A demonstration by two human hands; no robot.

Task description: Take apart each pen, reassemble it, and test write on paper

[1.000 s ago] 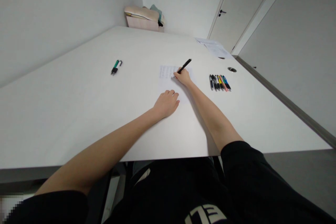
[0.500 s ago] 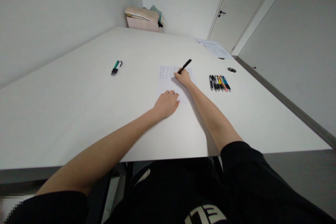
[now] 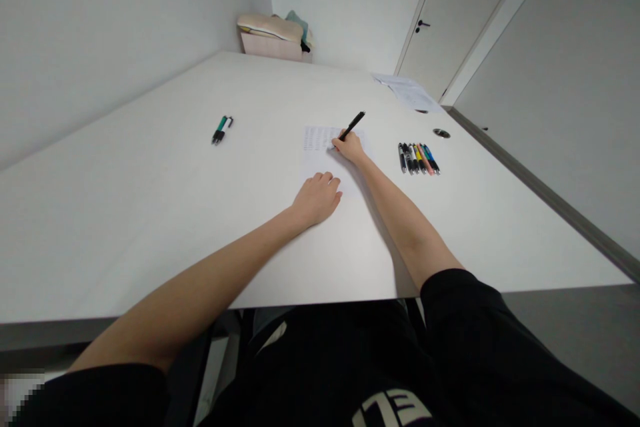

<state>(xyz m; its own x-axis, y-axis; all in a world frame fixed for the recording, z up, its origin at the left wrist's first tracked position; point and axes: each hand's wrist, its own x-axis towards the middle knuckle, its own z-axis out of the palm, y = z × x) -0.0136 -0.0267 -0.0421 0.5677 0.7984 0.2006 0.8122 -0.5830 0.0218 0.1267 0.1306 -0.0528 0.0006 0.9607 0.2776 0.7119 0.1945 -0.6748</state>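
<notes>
A black pen (image 3: 354, 123) slants up and to the right out of my right hand (image 3: 351, 146), whose fingers are closed around it. Its tip end meets a white sheet of paper (image 3: 315, 159) with rows of small writing across the top; my right hand covers part of those rows. My left hand (image 3: 317, 197) lies flat at the sheet's lower part, fingers extended and a little apart, holding nothing. The paper's lower edge is hard to make out against the white table (image 3: 165, 213).
Several pens (image 3: 419, 159) lie side by side to the right of the paper. Two more pens (image 3: 222, 130) rest at the left. Loose printed sheets (image 3: 407, 91) lie at the far right, near a round table fitting (image 3: 441, 133). A box topped with cloth (image 3: 273, 47) stands beyond the far edge.
Almost nothing differs. The black pen's upper end has dipped very slightly; my left hand stays in place.
</notes>
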